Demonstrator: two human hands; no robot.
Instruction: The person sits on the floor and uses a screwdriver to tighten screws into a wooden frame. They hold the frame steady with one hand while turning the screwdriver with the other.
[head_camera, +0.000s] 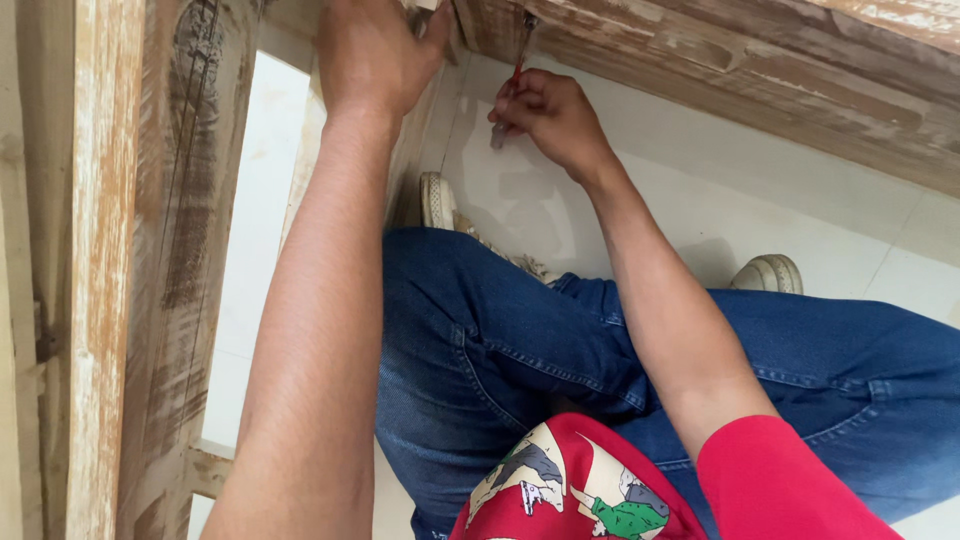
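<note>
Screwdriver (512, 75), slim, against rough wood (700, 60)

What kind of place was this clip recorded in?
Probably an indoor room or small workshop where furniture is being worked on: a pale tiled floor, a worn whitewashed wooden frame, and the right hand holding a screwdriver to it while the left hand steadies it.

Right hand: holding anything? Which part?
The right hand grips a screwdriver by its handle, its shaft pointing up into the wooden frame. The left hand presses against the frame, holding nothing visible.
</note>
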